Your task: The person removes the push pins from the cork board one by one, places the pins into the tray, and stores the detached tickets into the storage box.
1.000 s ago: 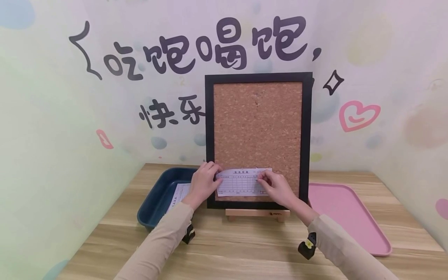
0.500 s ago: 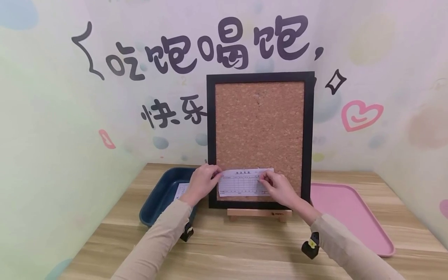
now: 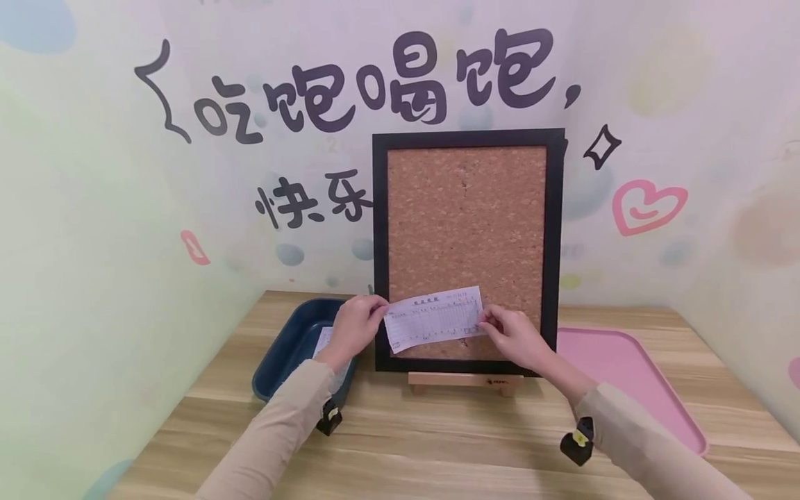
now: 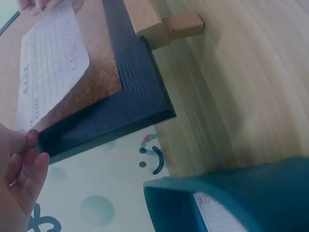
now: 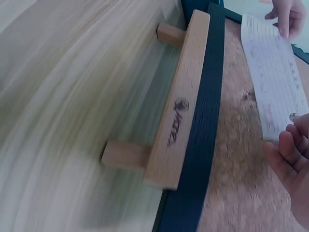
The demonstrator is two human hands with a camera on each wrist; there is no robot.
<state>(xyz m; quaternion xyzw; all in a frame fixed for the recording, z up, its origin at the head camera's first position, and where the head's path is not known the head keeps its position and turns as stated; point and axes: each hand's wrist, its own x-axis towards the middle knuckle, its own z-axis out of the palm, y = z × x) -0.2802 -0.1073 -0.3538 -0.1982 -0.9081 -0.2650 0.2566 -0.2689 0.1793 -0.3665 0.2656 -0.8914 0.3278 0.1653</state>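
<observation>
A white printed form slip [image 3: 431, 319] tilts in front of the lower cork board [image 3: 465, 229], its right end higher. My left hand [image 3: 359, 323] pinches the slip's left edge beside the black frame [image 4: 96, 125]. At the slip's right end, my right hand [image 3: 515, 340] has its fingers curled together. Between those fingertips a small shiny thumbtack [image 5: 293, 117] shows in the right wrist view, against the slip's end. Whether these fingers also grip the paper is hard to tell.
On the left stands a dark blue tray [image 3: 281, 361] with another slip [image 3: 323, 339] inside. A pink tray [image 3: 631, 375] lies at the right. The board rests on a wooden easel [image 3: 465, 379] on the wood-grain table [image 3: 437, 444], before a decorated wall.
The slip lay flat and level against the cork; now it is askew with its right end raised. My right hand has shifted right, from over the slip to its edge. The left keeps its pinch.
</observation>
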